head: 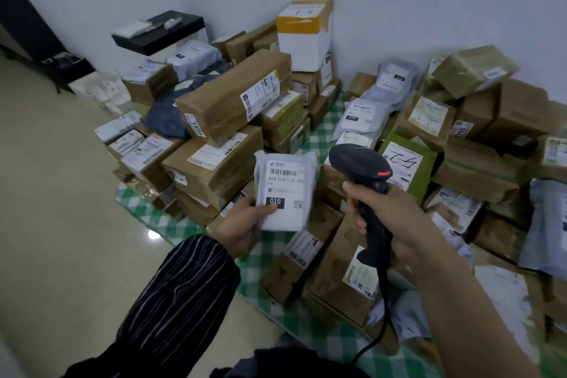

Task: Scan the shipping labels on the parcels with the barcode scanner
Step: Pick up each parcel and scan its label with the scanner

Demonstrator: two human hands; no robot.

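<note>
Closest in, the striped sleeve point(171, 294) leads up to the left hand point(242, 224), which grips a small white parcel point(285, 190) by its lower left corner, thumb pressed on the face. It is held upright above the heap. Its shipping label point(283, 184) faces the camera: "010 010 130 551", as near as it reads, and a black block saying "010". Just to its right, not touching, the right hand point(395, 218) is wrapped round the handle of the black barcode scanner point(362, 163), and the cable point(383, 301) drops toward the bottom edge. Below lies a green checked cloth point(254, 267) whose near edge runs diagonally. Left of it, the pale floor point(61, 193) is the open ground. Parcels crowd the cloth on both sides, leaving a narrow checked lane between the two heaps running back to the wall. On the right, a green parcel point(408, 169) bears handwriting I can't make out. On the left, a long brown box point(227, 95) carries a tag like "1834". Beyond that come a white box with yellow tape point(302, 37) and a black shelf point(159, 32) on the wall.
</note>
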